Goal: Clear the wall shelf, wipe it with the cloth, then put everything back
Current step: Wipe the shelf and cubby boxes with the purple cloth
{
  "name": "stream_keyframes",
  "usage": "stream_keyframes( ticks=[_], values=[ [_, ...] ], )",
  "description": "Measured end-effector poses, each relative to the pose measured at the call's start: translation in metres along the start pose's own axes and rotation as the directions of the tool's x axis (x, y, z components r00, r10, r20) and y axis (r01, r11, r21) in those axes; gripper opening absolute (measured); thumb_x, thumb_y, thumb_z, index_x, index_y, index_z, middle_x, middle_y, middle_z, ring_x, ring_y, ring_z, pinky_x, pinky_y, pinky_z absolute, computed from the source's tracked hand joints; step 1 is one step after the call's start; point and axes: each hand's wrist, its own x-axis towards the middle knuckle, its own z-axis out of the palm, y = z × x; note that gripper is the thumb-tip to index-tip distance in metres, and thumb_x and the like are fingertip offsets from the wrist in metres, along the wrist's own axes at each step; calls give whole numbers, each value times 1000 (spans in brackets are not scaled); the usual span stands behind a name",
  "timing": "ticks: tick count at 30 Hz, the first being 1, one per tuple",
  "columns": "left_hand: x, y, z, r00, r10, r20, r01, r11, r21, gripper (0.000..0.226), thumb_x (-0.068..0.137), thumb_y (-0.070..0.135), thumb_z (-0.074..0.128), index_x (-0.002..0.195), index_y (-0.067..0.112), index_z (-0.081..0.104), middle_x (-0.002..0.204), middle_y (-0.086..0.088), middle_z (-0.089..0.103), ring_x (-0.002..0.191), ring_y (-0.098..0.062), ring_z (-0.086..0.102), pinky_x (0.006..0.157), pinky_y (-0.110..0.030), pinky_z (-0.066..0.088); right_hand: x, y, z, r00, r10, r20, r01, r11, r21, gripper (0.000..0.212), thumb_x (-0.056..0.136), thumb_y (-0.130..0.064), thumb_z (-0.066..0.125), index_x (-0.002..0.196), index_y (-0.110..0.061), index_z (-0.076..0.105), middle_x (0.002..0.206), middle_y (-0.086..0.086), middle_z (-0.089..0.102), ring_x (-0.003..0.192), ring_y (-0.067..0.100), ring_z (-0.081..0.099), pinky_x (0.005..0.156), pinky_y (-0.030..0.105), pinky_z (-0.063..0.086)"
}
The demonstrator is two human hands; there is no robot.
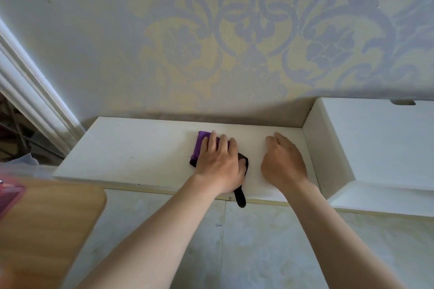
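Under both hands, the long white wall shelf (141, 148) looks mid-wipe.
The stretch left of the left hand's (220, 159) fingers and the corner beyond the right hand (284, 159) could go unwiped if strokes stay short. The folded purple-and-black cloth (199, 145), bunched beneath the fingers, may slip, since its black tail (240, 197) dangles off the front edge behind the palm. Left fingers lie straight, pressing the cloth; right fingers rest loosely curled on the shelf, grasping nothing.
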Motion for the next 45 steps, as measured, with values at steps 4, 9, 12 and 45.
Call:
stream_keyframes(
  ticks=[4,9,12,45],
  values=[
    [6,-16,11,999,53,4,-53,998,23,85,91,54,3,154,1,23,163,-20,20,152,-37,8,124,-47,5,9,15,13,999,-31,45,35,995,-94,51,99,-17,33,150,-13,30,166,10,13,153,29,9,124,42,10],
    [18,-114,-4,907,-421,-17,421,906,30,82,98,56,10,152,-4,24,162,-26,13,152,-37,8,122,-42,10,7,18,15,998,-44,44,47,996,-81,54,100,-18,31,153,-16,25,167,6,11,154,24,4,125,40,5],
    [7,-143,-6,748,-663,23,662,748,49,84,95,60,18,150,-3,23,158,-26,15,146,-45,12,122,-51,9,7,15,16,998,-35,52,39,996,-78,55,99,-18,31,154,-15,23,168,6,8,154,24,2,125,40,3],
    [22,-260,-14,663,-746,61,748,662,-42,77,97,58,20,154,5,21,163,-15,17,151,-34,11,123,-47,11,10,17,19,996,-52,67,62,985,-163,54,96,-20,32,150,-14,31,165,8,19,152,25,12,123,42,11]
  ],
)
